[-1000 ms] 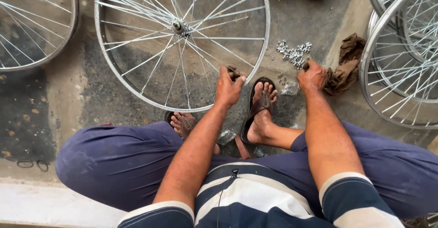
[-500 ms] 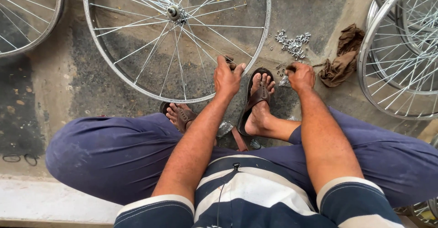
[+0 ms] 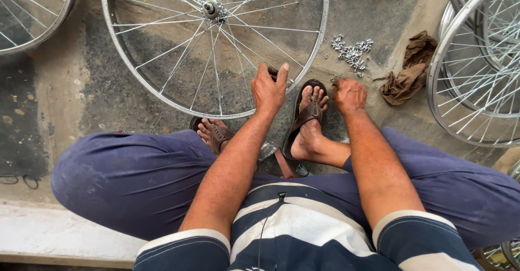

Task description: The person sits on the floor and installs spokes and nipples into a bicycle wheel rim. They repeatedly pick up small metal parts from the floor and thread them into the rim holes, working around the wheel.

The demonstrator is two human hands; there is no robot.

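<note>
1. Since the earlier frame the right hand [image 3: 349,95] has been drawn back from the small metal parts [image 3: 352,51] on the floor to a spot just beside the sandalled right foot [image 3: 310,116]; the left hand [image 3: 269,89] has been kept on the wheel rim.
2. The left hand is closed over the near edge of the bicycle wheel [image 3: 214,43], thumb and fingers wrapped on the rim, with a small dark object partly seen under the fingers.
3. The right hand is curled into a loose fist, knuckles up; something small may be pinched in it, but this cannot be told.
4. Between the hands the right foot is set; the left foot [image 3: 212,134] is tucked under the rim, nearer the body than the left hand.
5. Beyond the right hand lie the small metal parts, and a brown rag [image 3: 406,76] is crumpled further to the right.
6. The wheel is seen already laced with spokes to its hub [image 3: 210,8]; how many spoke ends are fitted is judged unclear, so the work appears mid-way.
7. More wheels [image 3: 476,70] are cut off at both frame edges, and the palms are hidden.
</note>
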